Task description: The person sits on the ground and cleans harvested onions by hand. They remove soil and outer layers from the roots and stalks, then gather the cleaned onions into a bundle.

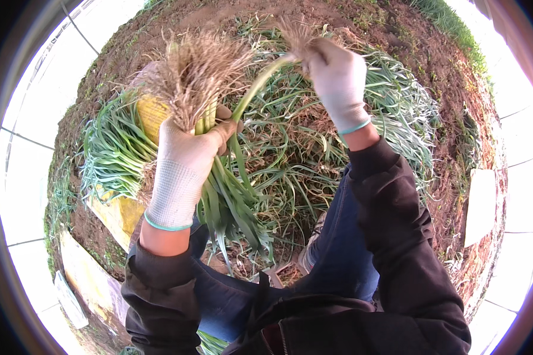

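Observation:
White work gloves with green cuffs cover both of my hands. My left hand [191, 151] grips a bundle of green allium plants, perhaps leeks or green onions [231, 199], with its dense brown roots [204, 66] pointing up and the leaves hanging below. The fingers of my right hand [335, 73] are closed on the root end of a single stalk [262, 84]. That stalk bends down to my left hand, where its lower part passes by the thumb. Part of the bundle is hidden behind my left palm.
On the left, bunched plants [117, 146] lie on yellow sacking [153, 117]. Loose leaves and trimmings [293, 133] cover the soil between my legs. A large pile of plants [399, 106] spreads at the right. A pale board [479, 206] lies farther right on bare soil [453, 146].

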The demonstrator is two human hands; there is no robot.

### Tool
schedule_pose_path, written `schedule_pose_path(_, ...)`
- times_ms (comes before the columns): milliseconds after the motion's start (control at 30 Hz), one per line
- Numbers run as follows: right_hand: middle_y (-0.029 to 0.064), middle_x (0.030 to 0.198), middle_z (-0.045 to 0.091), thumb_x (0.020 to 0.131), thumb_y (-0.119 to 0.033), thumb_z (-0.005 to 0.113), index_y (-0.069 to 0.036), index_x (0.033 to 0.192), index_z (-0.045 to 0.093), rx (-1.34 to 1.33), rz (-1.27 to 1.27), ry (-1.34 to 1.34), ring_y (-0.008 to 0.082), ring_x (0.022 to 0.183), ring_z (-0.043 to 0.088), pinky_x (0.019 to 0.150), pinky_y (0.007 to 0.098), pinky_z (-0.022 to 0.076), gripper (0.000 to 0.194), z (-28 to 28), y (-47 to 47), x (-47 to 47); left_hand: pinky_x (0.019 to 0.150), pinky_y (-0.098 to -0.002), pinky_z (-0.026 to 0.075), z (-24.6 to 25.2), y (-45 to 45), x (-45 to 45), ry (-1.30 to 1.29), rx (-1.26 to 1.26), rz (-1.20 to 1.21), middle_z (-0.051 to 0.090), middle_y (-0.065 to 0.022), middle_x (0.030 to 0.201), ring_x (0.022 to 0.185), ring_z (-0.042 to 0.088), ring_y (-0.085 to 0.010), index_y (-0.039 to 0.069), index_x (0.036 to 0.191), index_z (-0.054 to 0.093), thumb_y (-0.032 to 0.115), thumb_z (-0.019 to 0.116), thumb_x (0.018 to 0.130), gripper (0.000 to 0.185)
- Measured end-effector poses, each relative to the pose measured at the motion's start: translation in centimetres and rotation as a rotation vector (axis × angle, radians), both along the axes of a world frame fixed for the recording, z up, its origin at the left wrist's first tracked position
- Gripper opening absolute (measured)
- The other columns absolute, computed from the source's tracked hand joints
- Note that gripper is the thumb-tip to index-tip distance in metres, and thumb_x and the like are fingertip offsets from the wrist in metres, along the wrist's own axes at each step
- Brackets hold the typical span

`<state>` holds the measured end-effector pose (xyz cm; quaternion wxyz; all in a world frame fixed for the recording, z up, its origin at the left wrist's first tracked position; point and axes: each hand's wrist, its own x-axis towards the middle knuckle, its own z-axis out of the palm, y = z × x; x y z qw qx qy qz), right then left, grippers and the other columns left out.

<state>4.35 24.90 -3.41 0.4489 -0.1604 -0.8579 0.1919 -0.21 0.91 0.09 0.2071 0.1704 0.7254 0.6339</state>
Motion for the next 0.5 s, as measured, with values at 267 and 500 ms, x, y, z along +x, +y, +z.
schedule_pose_path(267, 0.0201, 0.100, 0.066, 0.081, -0.043, 0.070, 0.000, 0.113, 0.063, 0.024, 0.358, -0.579, 0.0306, 0.099, 0.064, 0.093, 0.0384, 0.0501, 0.054, -1.6, 1.8, 1.7, 0.051, -0.0228, 0.044, -0.5, -1.0, -0.7, -0.013, -0.018, 0.086, 0.067, -0.0087, 0.076, 0.056, 0.054, -0.0092, -0.002, 0.092, 0.063, -0.005, 0.065, 0.081, 0.012)
schedule_pose_path(500, 0.0057, 0.075, 0.066, 0.085, -0.019, 0.071, 0.003, 0.100, 0.068, -0.935, 0.868, -0.136, 0.0096, 0.067, 0.061, 0.063, 0.0234, 0.0512, 0.026, 0.9, -5.3, -0.6, 0.054, -0.0250, 0.045, -0.1, -1.2, -0.2, -0.168, 0.083, -0.008, 0.067, -0.0099, 0.079, 0.058, 0.054, -0.0117, 0.000, 0.094, 0.062, 0.001, 0.065, 0.081, 0.013)
